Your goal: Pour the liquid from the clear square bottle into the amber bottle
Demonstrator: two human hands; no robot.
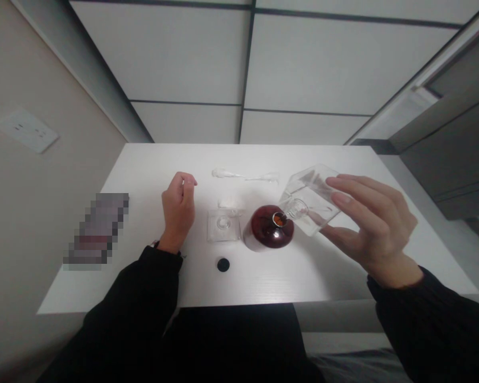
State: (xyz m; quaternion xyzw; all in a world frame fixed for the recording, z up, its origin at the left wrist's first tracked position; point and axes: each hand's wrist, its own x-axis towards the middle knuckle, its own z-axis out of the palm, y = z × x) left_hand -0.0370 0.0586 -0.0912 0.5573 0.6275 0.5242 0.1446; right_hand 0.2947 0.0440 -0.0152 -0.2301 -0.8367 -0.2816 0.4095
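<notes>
Over a red bottle (268, 229), right hand (373, 226) grips tilted glass flask (310, 199).

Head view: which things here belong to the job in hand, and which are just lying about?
In use: right hand, clear bottle, red bottle.

Lying about: black cap, square glass base, glass tubes, pixelated object.

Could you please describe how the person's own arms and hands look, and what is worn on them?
Both arms are covered by long black sleeves that end at the wrists. The left hand and right hand are bare, without gloves. A thin dark band seems to show at the left wrist.
</notes>
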